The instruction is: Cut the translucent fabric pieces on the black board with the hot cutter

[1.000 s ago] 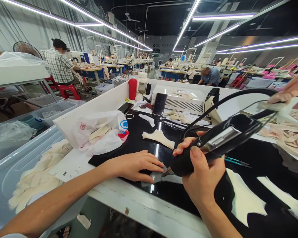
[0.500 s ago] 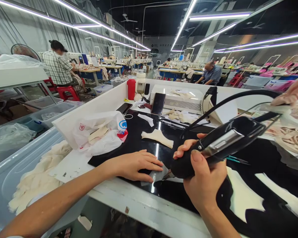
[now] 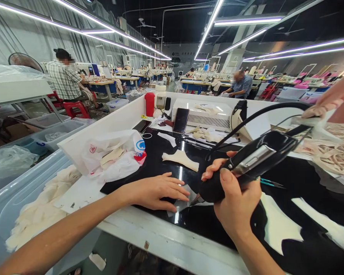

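Observation:
My right hand (image 3: 237,202) is wrapped around a black corded hand tool (image 3: 255,156) with a metal strip along its side. The tool tilts down to the left, and its narrow metal tip (image 3: 198,199) is at a thin translucent sheet (image 3: 186,198) on the glossy black work surface (image 3: 151,168). Fingers stretched out and flat, my left hand (image 3: 157,191) presses on that sheet just left of the tip. A cream fabric piece (image 3: 182,158) lies beyond the hands. To the right are a larger cream piece (image 3: 279,225) and teal-handled tweezers (image 3: 271,182).
At the right edge a co-worker's hand (image 3: 323,107) is close to the tool's cord (image 3: 260,110). A white plastic bag (image 3: 114,152) lies left. Phones (image 3: 181,120), a red cup (image 3: 150,104) and a vented white box (image 3: 203,114) stand behind. Cream fabric (image 3: 43,206) fills a bin at left.
The view has shifted slightly. The co-worker's hand at the right has moved a little left and reaches further into view. My hands keep nearly the same pose.

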### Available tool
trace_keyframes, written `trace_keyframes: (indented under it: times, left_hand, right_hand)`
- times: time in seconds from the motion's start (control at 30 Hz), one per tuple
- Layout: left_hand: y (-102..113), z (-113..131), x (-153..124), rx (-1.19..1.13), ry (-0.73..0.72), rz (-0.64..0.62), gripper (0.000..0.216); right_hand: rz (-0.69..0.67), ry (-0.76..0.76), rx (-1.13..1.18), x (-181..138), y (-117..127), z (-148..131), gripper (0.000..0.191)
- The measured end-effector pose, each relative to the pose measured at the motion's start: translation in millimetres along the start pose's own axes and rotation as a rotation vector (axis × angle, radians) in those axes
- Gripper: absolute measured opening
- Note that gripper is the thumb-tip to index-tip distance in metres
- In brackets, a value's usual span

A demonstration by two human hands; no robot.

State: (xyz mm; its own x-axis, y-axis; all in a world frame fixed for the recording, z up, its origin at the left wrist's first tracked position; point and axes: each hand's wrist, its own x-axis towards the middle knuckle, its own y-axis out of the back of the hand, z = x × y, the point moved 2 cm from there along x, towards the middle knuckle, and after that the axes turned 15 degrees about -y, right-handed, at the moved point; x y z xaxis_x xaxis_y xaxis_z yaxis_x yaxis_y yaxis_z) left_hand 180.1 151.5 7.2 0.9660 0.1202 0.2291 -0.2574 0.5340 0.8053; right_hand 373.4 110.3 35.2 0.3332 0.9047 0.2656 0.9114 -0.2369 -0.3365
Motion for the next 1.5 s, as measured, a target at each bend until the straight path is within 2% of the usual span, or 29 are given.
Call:
trace_keyframes:
  times: [0.1,0.43,0.63,0.83,1.07,1.5]
  left_hand:
    - [1.9,0.0,3.0,-0.012,0.005,-0.041,0.048]
    - [5.6,0.5,0.7,-0.039,0.056,-0.047,0.054]
    - [4.9,-1.2,-0.6,-0.028,0.087,-0.096,0.054]
    - [4.7,-3.2,-2.6,-0.029,0.069,-0.063,0.056]
    - [6.1,-2.0,-0.7,-0.015,0.078,-0.104,0.055]
    - [4.3,-7.8,-3.3,-0.010,0.055,-0.119,0.056]
  right_hand:
    - [0.024,-0.001,-0.017,2.9,2.4,0.0,0.044]
    - [0.034,-0.006,-0.012,3.5,2.3,-0.7,0.043]
    - [-0.004,-0.004,0.005,2.7,-0.8,-2.6,0.044]
    - [-0.033,-0.007,0.057,-2.5,-6.0,-5.2,0.042]
    - [-0.088,0.002,0.067,-9.2,-10.0,0.2,0.035]
    - [-0.086,0.034,0.036,-11.6,-11.4,-0.1,0.026]
